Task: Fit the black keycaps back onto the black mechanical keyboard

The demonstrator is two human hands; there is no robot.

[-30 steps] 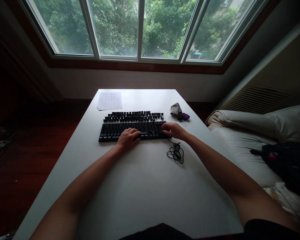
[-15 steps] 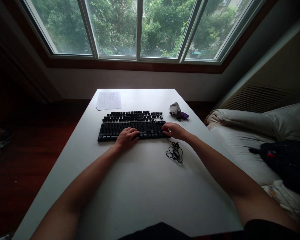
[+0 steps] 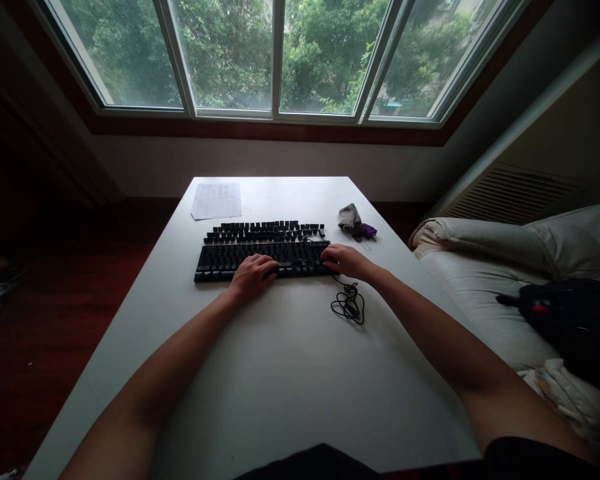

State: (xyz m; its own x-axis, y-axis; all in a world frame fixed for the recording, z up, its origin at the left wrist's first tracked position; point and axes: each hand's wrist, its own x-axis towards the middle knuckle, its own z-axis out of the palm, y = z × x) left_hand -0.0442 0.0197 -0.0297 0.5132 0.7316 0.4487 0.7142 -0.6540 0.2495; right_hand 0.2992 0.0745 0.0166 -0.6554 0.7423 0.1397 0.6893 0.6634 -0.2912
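A long black keyboard (image 3: 220,259) lies across the white table (image 3: 280,353). My left hand (image 3: 254,273) holds its near edge around the middle, fingers over the top and thumb at the front. At the keyboard's right end, my right hand (image 3: 347,260) has its fingertips pinched together down on the keys; whatever is between them is hidden. Behind the keyboard stand rows of loose black keycaps (image 3: 255,233). A black cable (image 3: 349,303) lies in a loose coil in front of my right hand.
A printed paper sheet (image 3: 217,201) rests at the table's far left. Grey cloth (image 3: 349,217) and a small purple item (image 3: 367,231) lie at the far right. Beyond the right edge is a pale cushioned seat (image 3: 475,293) bearing a dark bag (image 3: 575,313). Windows rise behind the table.
Both hands keep nearly the same places and poses. The whole view has shifted very slightly; no object has visibly moved on the table.
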